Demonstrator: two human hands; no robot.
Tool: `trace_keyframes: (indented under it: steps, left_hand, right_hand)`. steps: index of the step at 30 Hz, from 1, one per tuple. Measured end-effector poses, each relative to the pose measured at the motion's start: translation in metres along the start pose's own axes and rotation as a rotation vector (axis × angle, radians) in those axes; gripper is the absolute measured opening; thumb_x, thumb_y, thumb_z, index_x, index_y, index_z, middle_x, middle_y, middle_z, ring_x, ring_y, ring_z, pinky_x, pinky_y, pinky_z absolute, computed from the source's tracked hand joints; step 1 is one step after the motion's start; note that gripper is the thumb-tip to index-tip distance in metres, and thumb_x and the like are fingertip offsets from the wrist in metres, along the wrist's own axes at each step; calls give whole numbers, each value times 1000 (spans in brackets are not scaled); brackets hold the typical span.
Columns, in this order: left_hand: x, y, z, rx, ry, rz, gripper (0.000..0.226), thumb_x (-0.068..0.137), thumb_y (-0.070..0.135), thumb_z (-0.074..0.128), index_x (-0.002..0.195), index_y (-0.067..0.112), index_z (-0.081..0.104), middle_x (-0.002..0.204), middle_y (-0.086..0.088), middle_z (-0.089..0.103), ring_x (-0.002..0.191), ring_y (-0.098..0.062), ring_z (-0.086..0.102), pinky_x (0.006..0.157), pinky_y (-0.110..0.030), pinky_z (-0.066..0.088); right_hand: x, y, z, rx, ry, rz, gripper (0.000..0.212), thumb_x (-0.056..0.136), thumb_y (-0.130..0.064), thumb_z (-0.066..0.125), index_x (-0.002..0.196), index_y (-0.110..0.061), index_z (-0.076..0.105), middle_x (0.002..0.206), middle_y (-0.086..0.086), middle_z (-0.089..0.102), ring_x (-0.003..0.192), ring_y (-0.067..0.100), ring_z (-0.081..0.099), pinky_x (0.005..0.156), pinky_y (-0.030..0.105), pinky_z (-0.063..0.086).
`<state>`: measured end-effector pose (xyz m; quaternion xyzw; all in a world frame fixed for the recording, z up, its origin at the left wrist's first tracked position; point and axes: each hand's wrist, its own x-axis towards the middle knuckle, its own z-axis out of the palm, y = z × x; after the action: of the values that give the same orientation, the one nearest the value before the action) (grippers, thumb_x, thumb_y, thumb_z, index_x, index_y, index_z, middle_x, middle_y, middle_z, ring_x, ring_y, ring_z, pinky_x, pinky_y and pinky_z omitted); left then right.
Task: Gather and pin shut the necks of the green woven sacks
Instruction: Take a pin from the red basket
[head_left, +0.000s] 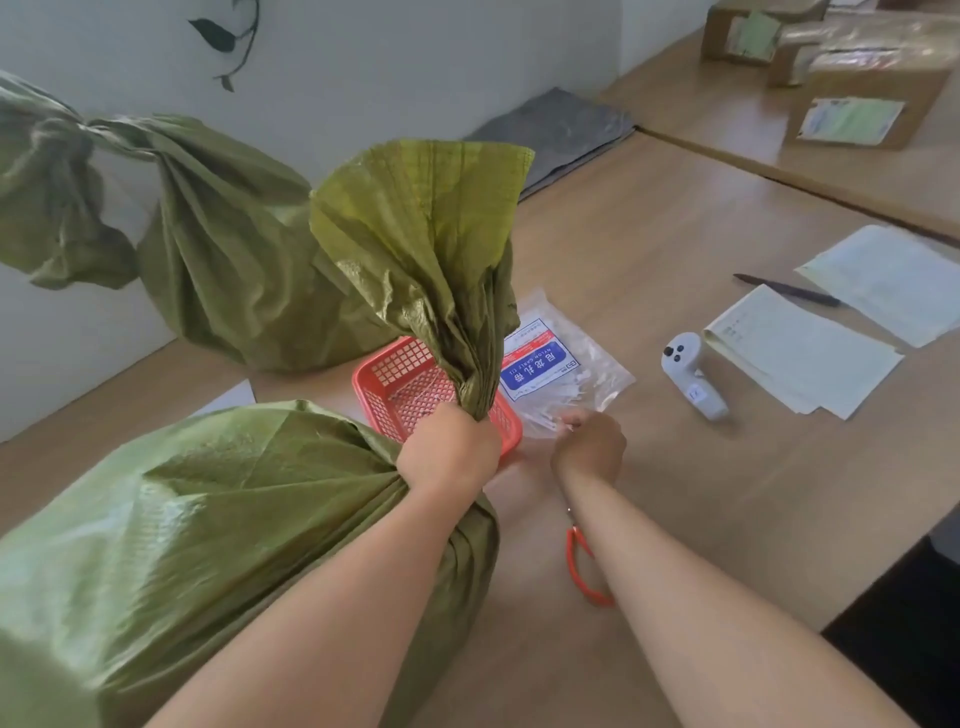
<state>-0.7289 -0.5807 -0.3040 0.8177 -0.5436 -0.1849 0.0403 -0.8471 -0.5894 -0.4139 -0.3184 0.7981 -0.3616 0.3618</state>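
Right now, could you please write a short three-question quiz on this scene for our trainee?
1. Which hand grips the gathered neck of the near sack?
2. True or false: the orange-handled scissors lie inside the red basket.
3. The right hand pinches at: A the clear bag of cable ties; B the pen; C the white handheld device.
Key: 1 the left hand; 2 false, the orange-handled scissors lie on the table, partly under the right forearm; 3 A.
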Motion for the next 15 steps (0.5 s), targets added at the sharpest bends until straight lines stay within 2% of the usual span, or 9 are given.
trace_keyframes:
  steps: [2,5,7,12,15]
  left_hand:
    - [5,1,4,-7,-7,-5,37,93,40,43,111,14,63,109,-8,70,99,-35,68,91,-42,56]
    - [12,-1,5,0,7,-20,37,96,40,44,114,14,63,113,-8,70,103,-35,67,86,-35,50]
    - [15,-1,3,8,11,-28,35,97,39,45,115,15,63,115,-9,70,106,-36,67,83,-37,48]
    - [19,-4,-1,0,-6,-42,29,96,37,46,105,16,63,104,-6,70,95,-34,67,83,-39,54]
    - [19,-6,-4,-2,1,-34,25,95,38,47,100,17,60,102,-6,69,94,-34,67,83,-40,55]
  right_hand:
    - [5,9,8,-78,-1,-34,33,92,-1,55,114,-10,78,114,18,72,111,36,64,83,28,42]
    - [7,17,19,-172,-7,-67,36,93,1,57,122,-10,75,112,23,72,112,42,63,89,38,47]
    - [10,20,23,-189,5,-72,36,94,0,58,125,-10,75,112,23,73,112,42,63,90,39,48]
    - [17,19,27,-189,-10,-40,24,91,-2,65,109,-8,79,108,19,76,108,40,67,89,39,51]
    - [17,20,26,-165,-9,-19,19,90,-6,71,106,-9,80,108,16,77,108,39,69,90,37,52]
